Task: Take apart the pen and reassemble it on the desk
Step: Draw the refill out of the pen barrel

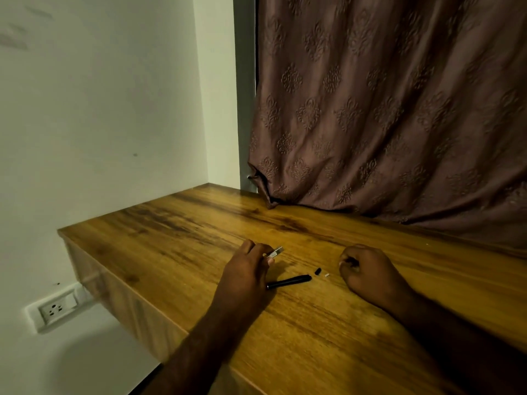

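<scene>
Here, low in mid-frame, the left grip (251, 269) pinched a slim silvery metal piece (276, 251) over the glossy wood-grain surface (171, 232). Just right lay the smooth black tubular barrel (289, 281), a stubby black bit (318, 271) and a tiny white bit (327, 275). The right grip (368, 272), further right, was curled tight; whether it held anything could not be told.

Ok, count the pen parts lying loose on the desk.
3: a black barrel by the left hand, a small black piece just off its end, a tiny white bit beside that. The right hand may hide more.
</scene>
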The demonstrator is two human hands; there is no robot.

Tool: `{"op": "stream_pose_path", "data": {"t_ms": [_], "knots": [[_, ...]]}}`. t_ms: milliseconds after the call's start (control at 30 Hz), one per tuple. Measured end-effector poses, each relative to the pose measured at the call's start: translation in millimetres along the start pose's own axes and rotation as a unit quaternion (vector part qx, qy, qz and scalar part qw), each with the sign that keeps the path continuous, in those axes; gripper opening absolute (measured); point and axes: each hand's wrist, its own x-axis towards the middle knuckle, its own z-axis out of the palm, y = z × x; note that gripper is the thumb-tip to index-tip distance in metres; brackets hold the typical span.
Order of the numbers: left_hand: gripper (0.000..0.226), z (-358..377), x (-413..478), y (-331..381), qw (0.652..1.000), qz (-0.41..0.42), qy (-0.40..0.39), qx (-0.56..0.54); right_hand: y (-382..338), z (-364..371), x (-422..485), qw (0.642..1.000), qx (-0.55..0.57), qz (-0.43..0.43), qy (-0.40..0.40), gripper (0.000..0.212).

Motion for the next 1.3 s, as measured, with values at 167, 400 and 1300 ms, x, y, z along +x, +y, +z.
{"op": "stream_pose_path", "data": {"t_ms": [167, 400, 1300], "knots": [[0.02, -0.7, 0.6, 3.1, 1.0, 0.015, -0.004, 0.008, -30.9, -0.4, -1.8, 0.975, 0.206, 0.063, 0.06, 0.02], [0.022, -4.5, -1.7, 6.8, 0.999, 0.043, -0.004, -0.015, -80.1, 15.9, -16.8, 0.937, 0.337, 0.094, -0.017, 0.022], [0.028, -3.5, -1.8, 5.0, 0.999, 0.022, 0.028, -0.028, -84.8, 14.8, -16.6, 0.854, 0.47, 0.214, -0.061, 0.022]]}}
